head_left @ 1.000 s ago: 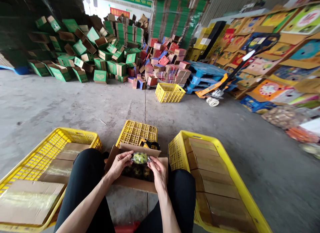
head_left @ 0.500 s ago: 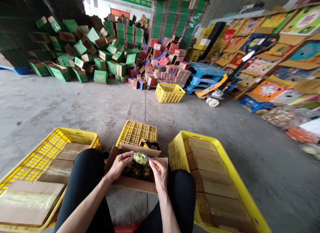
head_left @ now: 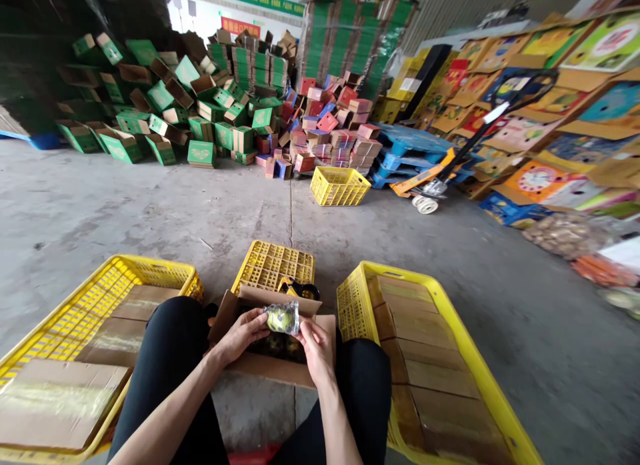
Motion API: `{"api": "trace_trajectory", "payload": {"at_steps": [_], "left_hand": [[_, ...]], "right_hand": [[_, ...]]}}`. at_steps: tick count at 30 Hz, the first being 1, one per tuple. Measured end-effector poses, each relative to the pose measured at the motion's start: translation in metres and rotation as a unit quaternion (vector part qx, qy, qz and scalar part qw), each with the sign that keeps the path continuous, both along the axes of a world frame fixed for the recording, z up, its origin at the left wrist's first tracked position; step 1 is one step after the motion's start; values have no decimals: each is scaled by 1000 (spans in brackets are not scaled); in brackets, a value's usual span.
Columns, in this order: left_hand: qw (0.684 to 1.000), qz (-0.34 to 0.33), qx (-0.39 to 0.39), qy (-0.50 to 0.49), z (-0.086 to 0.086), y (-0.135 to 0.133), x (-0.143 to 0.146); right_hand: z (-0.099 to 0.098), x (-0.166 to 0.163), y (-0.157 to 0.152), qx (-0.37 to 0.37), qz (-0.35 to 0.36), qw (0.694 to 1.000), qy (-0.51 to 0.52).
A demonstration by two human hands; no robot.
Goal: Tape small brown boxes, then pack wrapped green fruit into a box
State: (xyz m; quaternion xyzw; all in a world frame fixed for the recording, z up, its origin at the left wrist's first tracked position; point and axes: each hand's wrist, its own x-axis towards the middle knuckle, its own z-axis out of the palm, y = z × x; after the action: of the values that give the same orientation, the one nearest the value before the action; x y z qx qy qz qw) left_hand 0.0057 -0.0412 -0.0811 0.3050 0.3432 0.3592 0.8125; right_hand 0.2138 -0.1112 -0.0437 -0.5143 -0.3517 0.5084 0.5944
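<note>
Between my hands is a green fruit in a clear plastic bag; dark patches or print show on it, and I cannot tell its exact kind. My left hand pinches the bag's left end. At its lower right corner, the closed fingers of my right hand grip the plastic. Both hands are above an open cardboard box set between my knees. More wrapped fruit lies inside the box, dim and partly hidden by the hands and the held fruit. A yellow-and-black tape dispenser is just behind the box flap.
Yellow crates holding taped cartons stand at my left and right. Beyond the box is an overturned yellow crate. Farther off are another yellow crate, a pallet jack, blue pallets and heaped green cartons.
The bagged fruit has turned in my hands, and the loose plastic on its right side now stands up and spreads wider. My right hand has shifted slightly; the box and crates stay put.
</note>
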Motion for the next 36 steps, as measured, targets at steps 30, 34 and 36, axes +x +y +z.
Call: {"api": "trace_trajectory", "payload": {"at_steps": [30, 34, 36], "left_hand": [[997, -49, -51, -35, 7, -3, 1], [999, -35, -29, -17, 11, -4, 2], [999, -35, -17, -17, 12, -4, 2]], "right_hand": [[15, 0, -5, -4, -2, 998, 62], [17, -1, -5, -25, -20, 999, 28], [18, -2, -4, -36, -14, 999, -8]]}}
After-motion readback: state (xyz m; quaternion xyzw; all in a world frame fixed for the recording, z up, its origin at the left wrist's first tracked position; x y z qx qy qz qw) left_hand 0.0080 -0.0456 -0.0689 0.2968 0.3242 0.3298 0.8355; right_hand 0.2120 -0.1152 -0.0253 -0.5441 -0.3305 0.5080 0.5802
